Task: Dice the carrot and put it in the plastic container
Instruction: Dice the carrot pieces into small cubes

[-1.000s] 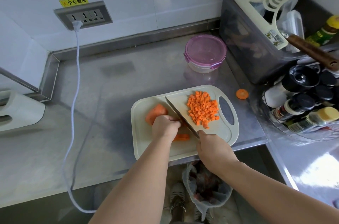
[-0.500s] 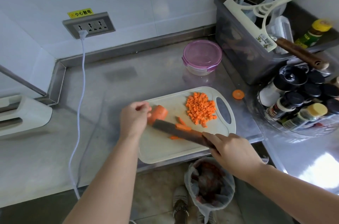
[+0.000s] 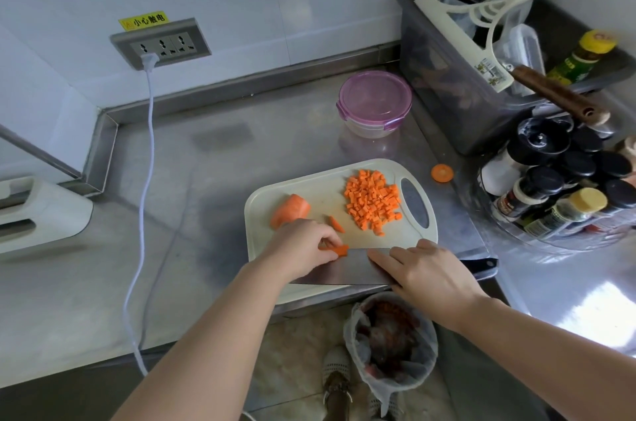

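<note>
Looking down on a brushed stainless-steel counter (image 3: 206, 214) from head height. At the far left sits a smooth white appliance (image 3: 38, 214) with rounded corners. On the pale wall is a grey three-outlet socket strip (image 3: 161, 45), and above it a yellow sticker (image 3: 144, 21) printed 小心触电. A thin white cable (image 3: 146, 145) is plugged into the strip's left outlet and trails down across the counter.

At centre lies a cream plastic cutting board (image 3: 261, 200) with rounded corners and an oval handle hole at its right end. A blunt carrot chunk (image 3: 289, 208) rests on its left part. Just below it, the left hand (image 3: 303, 245) pinches some thin carrot strips (image 3: 335, 250) between its fingertips, against the tip of a knife (image 3: 344, 270) lying flat across the board's near edge. One loose strip (image 3: 335, 223) lies just above.

A heap of small diced carrot (image 3: 373, 203) fills the board's right part. Behind the board stands the round, clear plastic container (image 3: 375, 102), its translucent purple clip lid on. It is well apart from the dice.

The right hand (image 3: 430, 269) lies over the broad steel blade with its fingers stretched flat, and the knife's black handle pokes out beyond it. A round carrot slice (image 3: 442, 173) sits on the counter beside the board. Further right are a dark grey tub (image 3: 447, 93) holding a cream squeegee (image 3: 461, 38), and a clear rack of spice jars (image 3: 550, 186) whose labels are too small to read.
</note>
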Demonstrator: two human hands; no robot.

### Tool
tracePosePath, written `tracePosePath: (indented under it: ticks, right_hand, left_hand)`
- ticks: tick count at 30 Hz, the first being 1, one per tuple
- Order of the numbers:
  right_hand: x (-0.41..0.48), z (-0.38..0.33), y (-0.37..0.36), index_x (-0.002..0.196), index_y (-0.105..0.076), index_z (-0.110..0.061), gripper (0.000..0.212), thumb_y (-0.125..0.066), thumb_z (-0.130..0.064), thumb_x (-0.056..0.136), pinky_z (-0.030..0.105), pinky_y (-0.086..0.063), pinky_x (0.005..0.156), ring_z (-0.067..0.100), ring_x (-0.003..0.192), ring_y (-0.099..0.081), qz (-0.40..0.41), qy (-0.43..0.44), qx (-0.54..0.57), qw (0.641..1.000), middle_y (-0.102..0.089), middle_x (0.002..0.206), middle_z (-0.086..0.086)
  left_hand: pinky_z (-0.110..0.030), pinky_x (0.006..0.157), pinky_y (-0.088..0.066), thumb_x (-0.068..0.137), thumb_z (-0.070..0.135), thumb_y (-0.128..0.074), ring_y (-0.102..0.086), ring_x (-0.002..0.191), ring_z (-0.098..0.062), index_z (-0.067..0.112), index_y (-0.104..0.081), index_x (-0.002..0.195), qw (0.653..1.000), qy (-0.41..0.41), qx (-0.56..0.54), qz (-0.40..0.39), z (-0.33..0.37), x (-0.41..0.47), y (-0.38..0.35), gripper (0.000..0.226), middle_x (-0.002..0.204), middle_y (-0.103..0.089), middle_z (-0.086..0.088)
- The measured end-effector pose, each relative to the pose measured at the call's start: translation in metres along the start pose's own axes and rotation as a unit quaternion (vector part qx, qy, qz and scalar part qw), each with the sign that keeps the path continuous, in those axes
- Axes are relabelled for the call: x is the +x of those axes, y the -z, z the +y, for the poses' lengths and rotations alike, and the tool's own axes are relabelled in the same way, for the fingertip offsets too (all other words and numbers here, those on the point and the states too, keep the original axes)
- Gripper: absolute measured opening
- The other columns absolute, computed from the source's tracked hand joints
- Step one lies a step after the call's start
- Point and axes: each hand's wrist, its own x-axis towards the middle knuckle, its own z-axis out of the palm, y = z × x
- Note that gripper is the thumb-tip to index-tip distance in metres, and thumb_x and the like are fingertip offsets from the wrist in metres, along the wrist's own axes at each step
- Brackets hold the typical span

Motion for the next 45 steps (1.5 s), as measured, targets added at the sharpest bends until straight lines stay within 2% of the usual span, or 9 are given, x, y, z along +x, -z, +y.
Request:
tracePosePath:
  ticks: [17, 21, 24, 27, 31, 34, 36, 41, 45]
  right_hand:
    - [-0.032, 0.013, 0.009, 0.105, -0.070, -0.021, 0.052, -0.086, -0.021, 0.055, 0.025, -0.048, 0.052, 0.019, 0.047, -0.054, -0.028, 0.007, 0.031, 0.999, -0.058, 0.063, -0.006]
    - [-0.042, 0.021, 0.013, 0.106, -0.070, -0.022, 0.055, -0.088, -0.018, 0.054, 0.024, -0.044, 0.044, 0.018, 0.046, -0.053, -0.023, -0.047, 0.065, 0.997, -0.063, 0.067, -0.007]
    - [-0.043, 0.018, 0.017, 0.124, -0.062, -0.029, 0.044, -0.070, -0.021, 0.081, 0.029, -0.050, 0.055, 0.019, 0.066, -0.063, -0.039, -0.137, 0.134, 0.981, -0.070, 0.090, -0.009]
    - [-0.036, 0.011, 0.016, 0.135, -0.052, -0.030, 0.037, -0.050, -0.025, 0.098, 0.021, -0.046, 0.066, 0.011, 0.084, -0.064, -0.044, -0.214, 0.253, 0.942, -0.067, 0.113, -0.010]
    - [-0.019, 0.003, 0.013, 0.133, -0.053, -0.026, 0.035, -0.049, -0.025, 0.098, 0.011, -0.035, 0.057, 0.000, 0.068, -0.051, -0.053, -0.278, 0.334, 0.899, -0.060, 0.084, -0.016]
    - [-0.011, 0.002, 0.011, 0.129, -0.056, -0.022, 0.032, -0.049, -0.024, 0.098, 0.014, -0.034, 0.049, -0.001, 0.052, -0.049, -0.051, -0.308, 0.361, 0.879, -0.047, 0.061, -0.017]
    - [-0.008, 0.003, 0.010, 0.128, -0.057, -0.021, 0.031, -0.049, -0.024, 0.098, 0.015, -0.033, 0.048, 0.002, 0.048, -0.048, -0.055, -0.317, 0.369, 0.872, -0.048, 0.059, -0.014]
    - [-0.002, 0.005, 0.010, 0.125, -0.057, -0.022, 0.028, -0.048, -0.024, 0.099, 0.016, -0.032, 0.049, 0.004, 0.047, -0.046, -0.062, -0.332, 0.386, 0.859, -0.049, 0.059, -0.012]
    - [0.004, 0.003, 0.011, 0.123, -0.058, -0.022, 0.026, -0.047, -0.025, 0.099, 0.021, -0.036, 0.052, 0.009, 0.052, -0.049, -0.075, -0.332, 0.390, 0.856, -0.051, 0.061, -0.009]
  left_hand:
    - [-0.013, 0.071, -0.040, 0.087, 0.026, -0.068, -0.057, 0.085, -0.003, 0.020, -0.070, 0.105, 1.000, 0.021, -0.014, 0.010, 0.002, 0.011, -0.006, 0.020, 0.098, -0.068, 0.007]
    - [-0.017, 0.085, -0.043, 0.090, 0.012, -0.062, -0.059, 0.093, -0.008, 0.016, -0.071, 0.102, 0.990, 0.046, -0.097, 0.091, -0.005, 0.017, 0.005, 0.015, 0.100, -0.066, 0.005]
    - [-0.018, 0.085, -0.040, 0.092, 0.001, -0.056, -0.061, 0.100, -0.017, 0.005, -0.067, 0.109, 0.974, 0.103, -0.122, 0.159, -0.009, 0.023, 0.007, 0.021, 0.107, -0.067, -0.003]
    - [-0.025, 0.095, -0.042, 0.089, 0.002, -0.056, -0.059, 0.108, -0.022, 0.015, -0.065, 0.114, 0.983, 0.106, -0.049, 0.141, -0.003, 0.030, 0.003, 0.030, 0.116, -0.063, -0.004]
    - [-0.010, 0.085, -0.021, 0.093, 0.013, -0.053, -0.049, 0.117, -0.014, 0.027, -0.058, 0.123, 0.987, 0.021, 0.138, 0.082, 0.008, 0.033, 0.000, 0.034, 0.126, -0.047, 0.007]
    - [-0.021, 0.095, -0.028, 0.091, 0.015, -0.055, -0.050, 0.118, -0.015, 0.027, -0.060, 0.118, 0.983, -0.009, 0.176, 0.046, 0.009, 0.041, 0.005, 0.030, 0.123, -0.046, 0.004]
    - [-0.032, 0.095, -0.036, 0.091, 0.020, -0.057, -0.050, 0.117, -0.017, 0.027, -0.062, 0.112, 0.980, -0.011, 0.196, 0.019, 0.011, 0.046, 0.009, 0.023, 0.120, -0.048, 0.002]
    - [-0.031, 0.091, -0.042, 0.090, 0.037, -0.056, -0.062, 0.099, -0.020, 0.021, -0.067, 0.099, 0.980, 0.048, 0.186, -0.057, 0.015, 0.050, 0.010, 0.022, 0.100, -0.069, 0.001]
    - [-0.027, 0.087, -0.039, 0.087, 0.034, -0.059, -0.062, 0.099, -0.016, 0.020, -0.061, 0.106, 0.988, 0.061, 0.140, -0.005, 0.011, 0.050, 0.005, 0.024, 0.101, -0.068, 0.005]
